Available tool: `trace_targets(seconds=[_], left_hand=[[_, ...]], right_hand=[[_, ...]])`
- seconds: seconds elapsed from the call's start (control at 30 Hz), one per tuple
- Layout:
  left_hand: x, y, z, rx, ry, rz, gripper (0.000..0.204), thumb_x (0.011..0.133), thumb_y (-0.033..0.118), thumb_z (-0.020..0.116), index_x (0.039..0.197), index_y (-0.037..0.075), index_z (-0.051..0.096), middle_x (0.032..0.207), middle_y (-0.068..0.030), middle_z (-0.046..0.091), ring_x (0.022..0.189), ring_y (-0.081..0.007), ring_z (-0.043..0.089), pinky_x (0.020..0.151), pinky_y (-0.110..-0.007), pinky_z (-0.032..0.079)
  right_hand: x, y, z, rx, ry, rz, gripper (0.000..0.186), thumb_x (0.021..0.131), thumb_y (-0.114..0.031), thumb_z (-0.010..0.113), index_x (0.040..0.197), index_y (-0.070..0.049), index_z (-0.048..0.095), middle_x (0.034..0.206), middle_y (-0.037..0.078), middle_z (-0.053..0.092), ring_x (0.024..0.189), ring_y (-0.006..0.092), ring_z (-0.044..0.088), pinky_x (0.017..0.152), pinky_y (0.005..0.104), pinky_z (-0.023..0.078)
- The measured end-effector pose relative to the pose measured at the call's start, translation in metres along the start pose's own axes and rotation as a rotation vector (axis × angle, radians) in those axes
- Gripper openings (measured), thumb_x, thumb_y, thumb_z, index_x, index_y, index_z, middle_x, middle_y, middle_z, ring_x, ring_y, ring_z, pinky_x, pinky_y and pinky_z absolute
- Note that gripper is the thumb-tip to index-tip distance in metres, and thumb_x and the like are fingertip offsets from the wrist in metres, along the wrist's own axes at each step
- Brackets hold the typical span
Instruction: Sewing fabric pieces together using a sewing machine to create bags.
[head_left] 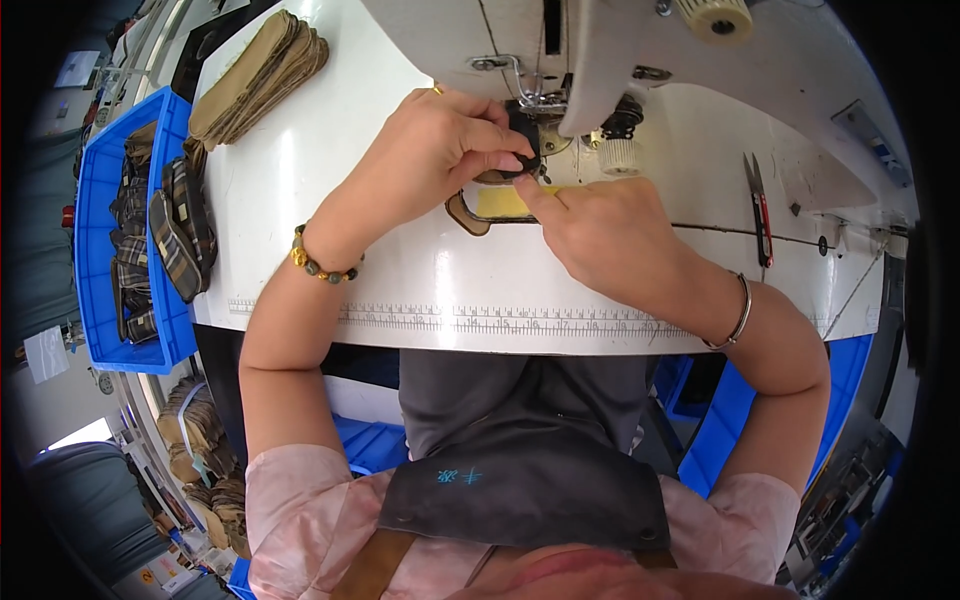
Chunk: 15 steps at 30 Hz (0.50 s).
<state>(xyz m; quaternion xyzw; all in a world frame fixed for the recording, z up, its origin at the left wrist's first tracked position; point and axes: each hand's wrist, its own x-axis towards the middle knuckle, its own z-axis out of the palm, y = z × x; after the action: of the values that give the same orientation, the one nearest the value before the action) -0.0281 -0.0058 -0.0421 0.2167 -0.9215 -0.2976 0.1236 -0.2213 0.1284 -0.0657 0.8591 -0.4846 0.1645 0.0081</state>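
A small dark fabric piece (pixel 524 130) lies under the presser foot (pixel 541 100) of a white sewing machine (pixel 440 30). My left hand (pixel 437 140) pinches this piece between thumb and fingers at its near edge, just left of the needle area. My right hand (pixel 605 222) is closed, with the index finger stretched to the same edge, beside the left thumb. Whatever its thumb and curled fingers may hold is hidden. Below the fingertips sits a yellow panel (pixel 503 203) in the machine bed, beside a brown rounded edge (pixel 466 216).
Tan cut pieces (pixel 258 82) are stacked at the far left of the white table (pixel 400 275). Plaid fabric pouches (pixel 184 230) lean at a blue crate (pixel 88 230). Thread snips (pixel 762 215) lie at the right. A printed ruler (pixel 480 322) runs along the near edge.
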Motion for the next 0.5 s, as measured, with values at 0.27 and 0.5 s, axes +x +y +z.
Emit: trace_targets(seconds=[0.27, 0.5], left_hand=[[0.01, -0.015, 0.007, 0.019, 0.206, 0.111, 0.014, 0.079, 0.009, 0.079, 0.093, 0.007, 0.081, 0.084, -0.0099, 0.075, 0.074, -0.0266, 0.071, 0.068, -0.033, 0.057], [0.016, -0.015, 0.004, -0.082, 0.166, 0.017, 0.015, 0.084, 0.013, 0.079, 0.096, 0.005, 0.08, 0.091, -0.0132, 0.077, 0.079, -0.0257, 0.074, 0.075, -0.031, 0.059]], right_hand=[[0.008, 0.007, 0.011, -0.087, 0.061, 0.062, 0.048, 0.077, -0.009, 0.066, 0.124, -0.001, 0.069, 0.057, 0.003, 0.062, 0.047, 0.018, 0.062, 0.042, 0.0334, 0.043], [0.009, 0.008, 0.007, -0.088, 0.046, 0.093, 0.047, 0.078, -0.009, 0.066, 0.124, -0.002, 0.069, 0.054, 0.003, 0.06, 0.047, 0.0182, 0.062, 0.042, 0.0337, 0.043]])
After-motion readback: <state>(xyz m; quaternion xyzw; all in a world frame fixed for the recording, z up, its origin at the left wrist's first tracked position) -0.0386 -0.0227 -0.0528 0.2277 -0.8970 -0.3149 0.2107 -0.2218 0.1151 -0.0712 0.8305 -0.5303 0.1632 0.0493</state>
